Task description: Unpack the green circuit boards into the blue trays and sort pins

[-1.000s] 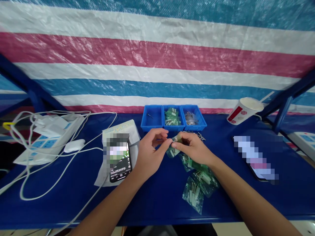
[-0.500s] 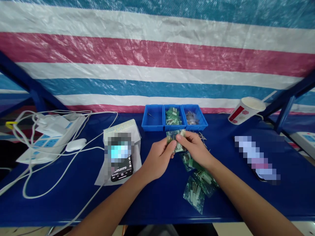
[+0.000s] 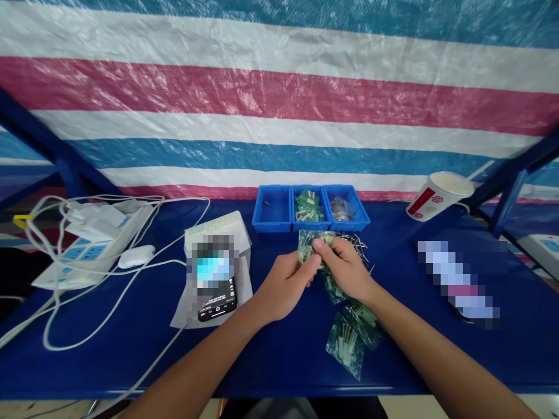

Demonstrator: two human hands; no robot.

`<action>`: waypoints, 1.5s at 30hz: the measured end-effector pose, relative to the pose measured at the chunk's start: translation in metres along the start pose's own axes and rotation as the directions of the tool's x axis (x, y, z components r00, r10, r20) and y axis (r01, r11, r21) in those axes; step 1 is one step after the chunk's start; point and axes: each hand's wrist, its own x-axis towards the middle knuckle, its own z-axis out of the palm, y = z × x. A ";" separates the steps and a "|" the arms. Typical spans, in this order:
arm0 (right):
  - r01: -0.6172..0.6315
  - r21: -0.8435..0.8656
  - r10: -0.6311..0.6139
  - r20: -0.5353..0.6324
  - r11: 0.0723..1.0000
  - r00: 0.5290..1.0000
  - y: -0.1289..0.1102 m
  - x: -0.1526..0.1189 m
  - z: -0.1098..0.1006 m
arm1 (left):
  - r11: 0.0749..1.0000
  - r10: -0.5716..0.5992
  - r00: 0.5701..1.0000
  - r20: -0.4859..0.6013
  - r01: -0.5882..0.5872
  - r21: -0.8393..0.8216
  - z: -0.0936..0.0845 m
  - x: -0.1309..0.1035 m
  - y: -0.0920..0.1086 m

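A small clear plastic bag with a green tint (image 3: 307,238), with pale pieces inside, is pinched between both my hands above the blue table. My left hand (image 3: 286,285) is closed on its left side, thumb on top. On its right side my right hand (image 3: 349,270) is closed, with the two thumbs almost meeting. Under and beside my right hand lie more such bags; the nearest bag (image 3: 345,344) shows screws and white plugs inside. Loose metal screws (image 3: 356,243) are scattered behind my right hand, partly hidden by it.
Three joined blue bins stand behind my hands: the left bin (image 3: 271,226) holds a screw, the middle bin (image 3: 309,226) green bags, the right bin (image 3: 349,224) small metal parts. A phone (image 3: 217,308), power strip (image 3: 52,274) and cables are left; a paper cup (image 3: 430,201) and another phone (image 3: 458,285) right.
Both hands have shifted slightly to the right with the bag, and the right hand has turned a little. More loose screws show behind it. The bag stays held.
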 end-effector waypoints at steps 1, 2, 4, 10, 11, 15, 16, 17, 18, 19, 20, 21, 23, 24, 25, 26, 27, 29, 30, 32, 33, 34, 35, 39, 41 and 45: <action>0.000 0.004 0.000 -0.012 1.000 1.000 0.000 0.000 0.000 | 1.000 0.002 1.000 0.006 -0.002 -0.006 0.001 0.000 0.000; 0.005 0.008 -0.004 -0.020 1.000 1.000 0.000 0.000 0.001 | 1.000 0.003 1.000 0.003 -0.003 -0.012 0.001 0.000 0.000; 0.022 0.010 -0.022 -0.019 1.000 1.000 -0.001 0.000 0.001 | 1.000 0.006 1.000 -0.013 -0.006 -0.017 0.002 0.000 0.001; 0.053 -0.004 -0.053 -0.003 0.999 0.999 -0.003 -0.001 0.001 | 1.000 0.008 1.000 -0.015 -0.008 -0.006 0.001 0.000 0.005; 0.057 0.003 -0.057 0.000 0.998 0.998 -0.002 -0.001 0.001 | 1.000 0.010 1.000 -0.008 -0.010 0.001 0.001 -0.001 0.005; 0.054 0.043 -0.055 0.029 0.998 0.998 0.002 -0.002 -0.004 | 0.999 0.003 0.999 0.043 -0.005 0.048 -0.001 -0.001 0.004; 0.052 0.025 -0.053 0.016 0.998 0.998 0.002 -0.002 -0.006 | 0.998 -0.002 0.998 0.069 -0.003 0.063 -0.001 -0.001 0.004; 0.051 -0.004 -0.051 -0.002 0.999 0.999 0.002 -0.002 -0.008 | 0.997 -0.010 0.995 0.100 0.002 0.077 -0.002 -0.002 0.003; 0.050 -0.033 -0.051 -0.015 0.998 0.999 0.001 -0.002 -0.010 | 0.996 -0.021 0.991 0.133 0.009 0.088 -0.002 -0.002 0.003; 0.047 -0.051 -0.047 -0.003 0.998 0.999 0.000 -0.002 -0.012 | 0.996 -0.032 0.986 0.161 0.017 0.093 -0.002 -0.002 0.003; 0.041 -0.052 -0.039 0.041 0.998 0.998 -0.001 -0.002 -0.013 | 0.996 -0.037 0.983 0.178 0.022 0.087 -0.003 -0.002 0.003; 0.032 -0.038 -0.028 0.104 0.999 0.994 -0.002 -0.002 -0.014 | 0.997 -0.037 0.983 0.179 0.025 0.068 -0.003 -0.002 0.002; 0.027 -0.005 -0.026 0.195 1.000 0.980 -0.003 -0.002 -0.014 | 1.000 -0.019 0.990 0.137 0.019 0.001 -0.002 -0.001 0.001; 0.038 -0.005 -0.037 0.191 0.999 0.981 -0.003 -0.001 -0.014 | 0.999 -0.006 0.995 0.101 0.010 -0.035 -0.002 -0.001 0.000; 0.055 -0.018 -0.052 0.149 0.998 0.987 -0.002 -0.001 -0.014 | 0.998 0.004 0.998 0.062 0.000 -0.065 -0.002 0.000 -0.001; 0.071 -0.040 -0.067 0.083 0.997 0.994 -0.001 -0.001 -0.013 | 0.996 0.011 1.000 0.022 -0.009 -0.087 -0.001 0.001 -0.002; 0.078 -0.067 -0.077 0.022 0.995 0.997 0.000 -0.001 -0.013 | 0.995 0.016 1.000 -0.021 -0.019 -0.101 -0.001 0.002 -0.002; 0.068 -0.102 -0.073 -0.047 0.992 0.996 0.003 0.000 -0.011 | 0.994 0.023 0.994 -0.106 -0.034 -0.103 -0.001 0.004 -0.003; 0.059 -0.107 -0.066 -0.059 0.993 0.996 0.003 0.000 -0.010 | 0.995 0.022 0.990 -0.141 -0.036 -0.096 -0.002 0.004 -0.004; 0.045 -0.100 -0.052 -0.073 0.994 0.996 0.005 0.000 -0.007 | 0.996 0.019 0.981 -0.192 -0.035 -0.080 -0.001 0.005 -0.005; 0.043 -0.091 -0.050 -0.085 0.995 0.995 0.005 0.000 -0.005 | 0.997 0.015 0.979 -0.202 -0.031 -0.075 -0.001 0.005 -0.005; 0.044 -0.080 -0.052 -0.102 0.996 0.993 0.006 0.000 -0.003 | 0.997 0.007 0.979 -0.203 -0.023 -0.076 -0.001 0.005 -0.006; 0.047 -0.069 -0.055 -0.117 0.996 0.992 0.007 0.000 -0.002 | 0.997 -0.003 0.981 -0.193 -0.013 -0.079 0.000 0.004 -0.007; 0.054 -0.035 -0.058 -0.121 0.998 0.991 0.007 0.000 0.002 | 0.998 -0.028 0.989 -0.144 0.018 -0.064 0.003 0.003 -0.009; 0.034 -0.035 -0.037 -0.100 0.999 0.994 0.007 0.000 0.002 | 0.999 -0.025 0.987 -0.161 0.019 -0.035 0.004 0.003 -0.009; -0.030 -0.036 0.025 -0.119 0.999 0.993 0.006 0.000 0.001 | 0.997 0.027 0.977 -0.210 -0.011 0.075 0.004 0.001 -0.005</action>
